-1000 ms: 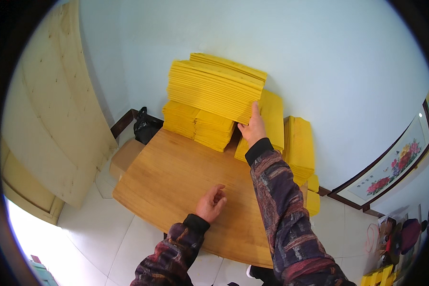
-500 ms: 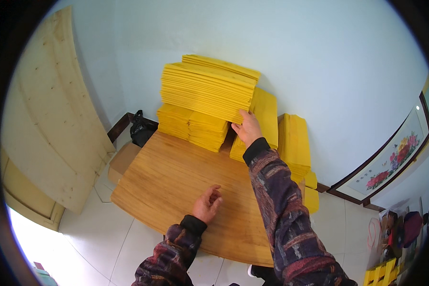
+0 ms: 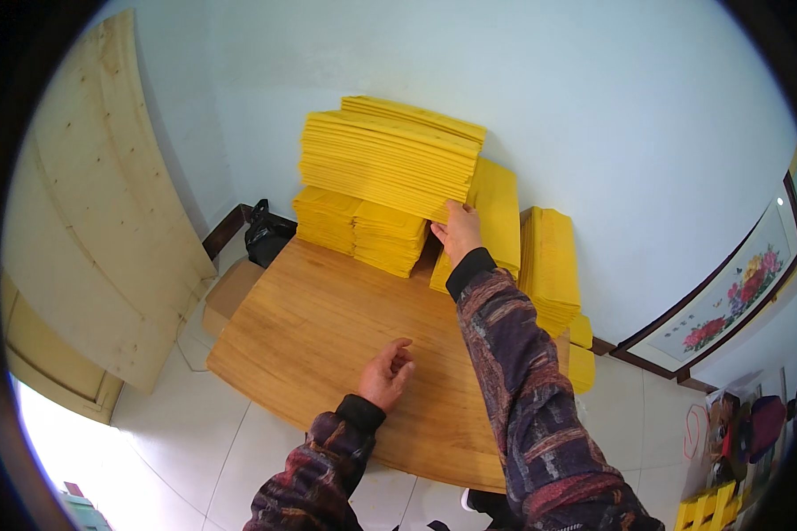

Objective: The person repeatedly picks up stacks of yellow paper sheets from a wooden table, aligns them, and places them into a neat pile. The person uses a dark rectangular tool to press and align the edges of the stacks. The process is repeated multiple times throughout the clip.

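Observation:
A tall upper stack of folded yellow sheets (image 3: pixel 385 164) lies across lower yellow stacks (image 3: pixel 359 228) at the back of the wooden table (image 3: pixel 328 310). With my right hand (image 3: pixel 459 232) I pinch the lower right corner of the upper stack; how many sheets lie between thumb and fingers is hidden. My left hand (image 3: pixel 386 375) hovers over or rests on the table's near part, fingers loosely bent and thumb apart, holding nothing.
More yellow stacks (image 3: pixel 549 265) stand at the table's right side. Left of the table are a black plastic bag (image 3: pixel 267 234), a cardboard box (image 3: pixel 232 290) and a leaning wooden board (image 3: pixel 97 203). A framed flower picture (image 3: pixel 722 292) leans at the right wall.
The view has shifted slightly. My right hand stays at the upper stack's lower right corner, and my left hand has barely moved.

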`<state>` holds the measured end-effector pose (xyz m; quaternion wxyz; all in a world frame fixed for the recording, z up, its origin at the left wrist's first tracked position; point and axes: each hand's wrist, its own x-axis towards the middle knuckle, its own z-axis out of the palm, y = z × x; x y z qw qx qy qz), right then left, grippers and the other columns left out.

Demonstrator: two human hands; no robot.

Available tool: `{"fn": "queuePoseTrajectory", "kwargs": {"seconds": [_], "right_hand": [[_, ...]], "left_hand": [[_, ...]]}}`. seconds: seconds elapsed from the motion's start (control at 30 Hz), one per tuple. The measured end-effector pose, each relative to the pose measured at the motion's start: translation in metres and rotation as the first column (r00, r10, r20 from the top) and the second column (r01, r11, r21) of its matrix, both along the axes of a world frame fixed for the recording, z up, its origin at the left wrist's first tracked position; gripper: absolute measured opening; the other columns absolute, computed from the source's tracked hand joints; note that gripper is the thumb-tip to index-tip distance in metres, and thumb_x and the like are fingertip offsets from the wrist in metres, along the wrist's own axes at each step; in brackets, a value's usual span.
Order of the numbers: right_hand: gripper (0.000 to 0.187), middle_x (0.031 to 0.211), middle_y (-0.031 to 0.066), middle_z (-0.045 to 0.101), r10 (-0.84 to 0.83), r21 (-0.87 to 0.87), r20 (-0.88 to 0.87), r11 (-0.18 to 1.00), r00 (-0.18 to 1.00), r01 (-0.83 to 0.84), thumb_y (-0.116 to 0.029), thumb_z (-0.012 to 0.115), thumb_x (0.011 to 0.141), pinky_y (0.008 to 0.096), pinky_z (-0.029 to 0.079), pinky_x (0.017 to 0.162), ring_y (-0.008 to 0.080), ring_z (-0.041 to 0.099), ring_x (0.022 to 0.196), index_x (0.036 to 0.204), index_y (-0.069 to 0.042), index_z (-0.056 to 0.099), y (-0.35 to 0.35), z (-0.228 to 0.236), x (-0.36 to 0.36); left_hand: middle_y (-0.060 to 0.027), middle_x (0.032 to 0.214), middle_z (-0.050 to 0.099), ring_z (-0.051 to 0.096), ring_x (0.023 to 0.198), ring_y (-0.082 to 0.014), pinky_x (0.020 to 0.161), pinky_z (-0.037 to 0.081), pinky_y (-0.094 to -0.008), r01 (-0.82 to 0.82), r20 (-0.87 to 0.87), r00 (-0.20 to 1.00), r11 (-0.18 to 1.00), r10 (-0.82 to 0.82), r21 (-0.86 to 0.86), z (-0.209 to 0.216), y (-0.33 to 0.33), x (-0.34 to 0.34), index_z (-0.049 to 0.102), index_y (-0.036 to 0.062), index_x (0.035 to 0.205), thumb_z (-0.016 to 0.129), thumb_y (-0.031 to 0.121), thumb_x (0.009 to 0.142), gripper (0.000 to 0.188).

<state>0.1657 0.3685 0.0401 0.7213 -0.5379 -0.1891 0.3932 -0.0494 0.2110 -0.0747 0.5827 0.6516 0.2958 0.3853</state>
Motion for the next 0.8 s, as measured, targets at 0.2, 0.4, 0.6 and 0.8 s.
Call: {"fn": "queuePoseTrajectory", "kwargs": {"seconds": [0.2,0.4,0.6,0.8], "right_hand": [[0.029,0.106,0.0091,0.052,-0.054,-0.038,0.025,0.998,0.998,0.055,-0.018,0.053,0.088,0.0363,0.046,0.075,0.0238,0.054,0.083,0.113,-0.008,0.04,0.004,-0.005,0.0],[0.026,0.103,0.0089,0.053,-0.028,-0.024,-0.057,0.999,0.998,0.027,-0.017,0.052,0.089,0.0358,0.047,0.072,0.0242,0.055,0.083,0.111,-0.007,0.042,0.004,-0.002,0.0],[0.026,0.101,0.0129,0.055,-0.067,-0.03,-0.032,0.997,0.997,0.066,-0.013,0.053,0.088,0.033,0.047,0.069,0.0239,0.057,0.083,0.109,-0.002,0.044,0.001,0.0,-0.004],[0.014,0.087,0.0128,0.059,-0.086,0.018,-0.061,0.996,0.994,0.088,-0.009,0.053,0.086,0.0292,0.047,0.058,0.021,0.059,0.07,0.095,0.002,0.051,-0.007,0.002,-0.017]], "left_hand": [[-0.005,0.086,0.056,0.054,0.073,-0.0116,0.067,0.046,-0.0244,-0.017,-0.014,1.0,0.997,0.018,0.07,0.0,0.0,0.0,0.045,0.0019,0.119,0.055,0.005,0.085,0.036],[-0.0048,0.086,0.056,0.054,0.072,-0.012,0.066,0.046,-0.0244,-0.022,0.003,1.0,0.997,0.021,0.071,-0.003,0.001,0.001,0.045,0.0022,0.12,0.055,0.005,0.085,0.036],[-0.0053,0.086,0.056,0.053,0.073,-0.0126,0.067,0.045,-0.0246,-0.03,-0.046,0.998,0.997,0.034,0.07,0.001,0.0,0.0,0.045,0.0022,0.12,0.055,0.005,0.085,0.036],[-0.0034,0.09,0.054,0.051,0.079,-0.0116,0.07,0.044,-0.0244,0.008,0.001,1.0,1.0,-0.008,0.005,-0.003,0.001,0.001,0.044,0.0026,0.12,0.054,0.005,0.086,0.036]]}}
